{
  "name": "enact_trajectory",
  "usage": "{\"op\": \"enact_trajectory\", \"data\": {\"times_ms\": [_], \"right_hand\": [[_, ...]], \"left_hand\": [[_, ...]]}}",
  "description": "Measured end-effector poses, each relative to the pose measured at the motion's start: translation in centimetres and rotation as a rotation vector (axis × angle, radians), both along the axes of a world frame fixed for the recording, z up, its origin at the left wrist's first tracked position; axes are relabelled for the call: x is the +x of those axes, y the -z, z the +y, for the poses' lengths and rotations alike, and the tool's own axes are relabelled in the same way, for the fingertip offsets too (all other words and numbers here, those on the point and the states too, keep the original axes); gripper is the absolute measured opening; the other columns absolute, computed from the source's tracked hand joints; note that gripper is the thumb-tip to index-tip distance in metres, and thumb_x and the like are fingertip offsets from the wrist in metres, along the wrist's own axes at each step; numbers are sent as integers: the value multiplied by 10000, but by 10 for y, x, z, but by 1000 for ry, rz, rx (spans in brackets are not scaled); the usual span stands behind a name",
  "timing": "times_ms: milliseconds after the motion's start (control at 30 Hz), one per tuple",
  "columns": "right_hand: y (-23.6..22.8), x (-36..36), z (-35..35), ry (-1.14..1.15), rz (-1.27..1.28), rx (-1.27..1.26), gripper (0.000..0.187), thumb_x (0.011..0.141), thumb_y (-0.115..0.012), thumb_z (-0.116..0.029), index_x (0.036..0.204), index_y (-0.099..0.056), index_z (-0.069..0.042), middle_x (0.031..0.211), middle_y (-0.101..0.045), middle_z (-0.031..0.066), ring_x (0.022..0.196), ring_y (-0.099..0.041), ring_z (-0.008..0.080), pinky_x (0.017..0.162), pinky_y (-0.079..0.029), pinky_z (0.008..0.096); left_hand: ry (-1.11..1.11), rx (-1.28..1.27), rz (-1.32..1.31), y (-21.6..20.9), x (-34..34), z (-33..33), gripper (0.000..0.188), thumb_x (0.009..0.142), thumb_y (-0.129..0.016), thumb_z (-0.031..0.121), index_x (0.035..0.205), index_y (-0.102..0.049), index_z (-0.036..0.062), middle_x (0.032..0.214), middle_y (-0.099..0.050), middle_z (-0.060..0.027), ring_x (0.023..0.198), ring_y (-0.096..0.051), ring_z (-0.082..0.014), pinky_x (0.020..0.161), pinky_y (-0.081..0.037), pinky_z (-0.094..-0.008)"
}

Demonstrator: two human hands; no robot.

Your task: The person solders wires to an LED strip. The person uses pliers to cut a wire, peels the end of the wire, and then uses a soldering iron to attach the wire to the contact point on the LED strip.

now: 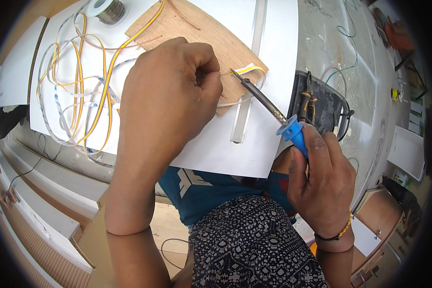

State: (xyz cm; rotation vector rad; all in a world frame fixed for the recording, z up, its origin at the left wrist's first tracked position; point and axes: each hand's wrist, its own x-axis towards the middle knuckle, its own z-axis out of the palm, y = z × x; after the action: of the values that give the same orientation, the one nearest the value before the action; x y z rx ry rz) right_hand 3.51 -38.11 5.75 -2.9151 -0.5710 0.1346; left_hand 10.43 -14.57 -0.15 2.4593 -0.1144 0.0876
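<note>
My right hand [321, 175] grips the blue handle of a soldering iron [269, 104]. Its dark tip reaches up and left over a brown wooden board [211, 36], where it meets the end of a thin wire by a yellow and white wire [249, 69]. Over the board's left part, my left hand [175, 91] is closed in a pinch. A short stretch of thin copper-coloured wire [225, 73] shows between its fingertips and the iron's tip; the rest is hidden by the hand.
Tangled yellow, white and grey wires [81, 91] cover the left of the white tabletop [211, 153]. A spool of solder [108, 10] stands at the far left. Right of the white top lies a black tray-like case [321, 105] with pliers [309, 98] on it.
</note>
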Motion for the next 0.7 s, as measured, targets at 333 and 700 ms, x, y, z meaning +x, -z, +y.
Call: {"op": "enact_trajectory", "data": {"times_ms": [333, 700], "right_hand": [[-1, 0, 1, -15, -6, -11, 406, 903, -749, -79, 1266, -649, 73, 889, -588, 154, 759, -630, 301, 642, -520, 401], [-4, 0, 2, -4, 2, -30, 422, 906, -751, -95, 1287, -648, 53, 910, -599, 153, 722, -629, 303, 623, -510, 406]], "left_hand": [[-3, 8, -19, 1, 0, 0, 85, 823, -730, 73, 817, -706, -9, 727, -641, -79, 634, -597, -161, 619, -480, -317], [-1, 31, -22, 0, 1, -1, 85, 822, -719, 68, 819, -700, -14, 729, -653, -99, 652, -637, -192, 632, -501, -331]]}}
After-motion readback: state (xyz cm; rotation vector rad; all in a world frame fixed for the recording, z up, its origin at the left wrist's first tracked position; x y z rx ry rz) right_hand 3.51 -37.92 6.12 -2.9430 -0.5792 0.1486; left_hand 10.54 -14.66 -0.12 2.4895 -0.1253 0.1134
